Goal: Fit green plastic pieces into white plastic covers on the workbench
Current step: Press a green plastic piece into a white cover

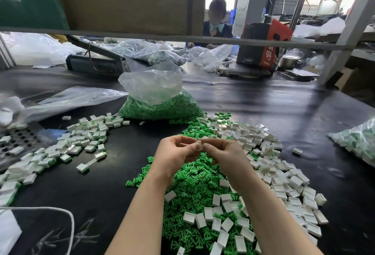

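My left hand (176, 155) and my right hand (225, 156) meet at mid-frame, and between their fingertips they pinch one small white cover (199, 145). I cannot tell whether a green piece sits inside it. Beneath my hands lies a heap of loose green pieces (194, 181). Empty white covers (269, 161) spread to the right and over the heap's near side. A pile of covers with green showing (81, 141) lies to the left.
A clear bag of green pieces (160, 100) stands behind the heap on the black workbench (253, 100). Another bag of parts (357, 141) lies at the right edge. A perforated tray (20, 139) sits far left. A person sits across the bench beyond a low shelf rail.
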Available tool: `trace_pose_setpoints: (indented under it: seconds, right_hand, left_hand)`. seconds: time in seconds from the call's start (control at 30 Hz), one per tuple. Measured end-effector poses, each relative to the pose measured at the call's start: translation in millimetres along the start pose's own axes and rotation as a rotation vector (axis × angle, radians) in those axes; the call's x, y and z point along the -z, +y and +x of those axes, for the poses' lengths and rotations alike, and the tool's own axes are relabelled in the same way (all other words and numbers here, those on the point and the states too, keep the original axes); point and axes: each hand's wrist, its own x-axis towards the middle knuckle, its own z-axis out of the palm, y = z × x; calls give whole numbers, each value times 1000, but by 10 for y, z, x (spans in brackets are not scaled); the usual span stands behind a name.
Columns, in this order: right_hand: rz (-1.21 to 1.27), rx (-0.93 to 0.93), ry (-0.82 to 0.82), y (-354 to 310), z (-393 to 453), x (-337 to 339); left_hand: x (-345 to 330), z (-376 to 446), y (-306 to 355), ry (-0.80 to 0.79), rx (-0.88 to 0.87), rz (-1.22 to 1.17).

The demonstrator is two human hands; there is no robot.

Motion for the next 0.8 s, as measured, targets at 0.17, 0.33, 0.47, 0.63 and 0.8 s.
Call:
trace_pose_setpoints:
  seconds: [0.17,0.33,0.47,0.63,0.8]
  right_hand:
    - [130,-40,-49,-3,12,41]
    - [177,-50,8,28,39,32]
    - [293,-82,44,10,61,44]
    - [338,-66,40,-30,48,81]
    - [364,-39,14,-49,24,74]
  left_hand:
    - [-16,-2,22,-48,28,-66]
    - [-39,-12,47,-41,70,-133]
    - [-16,-6,67,-20,47,-189]
    - [-7,-15,70,-35,4,-193]
    - [-9,-9,60,-21,-46,-119]
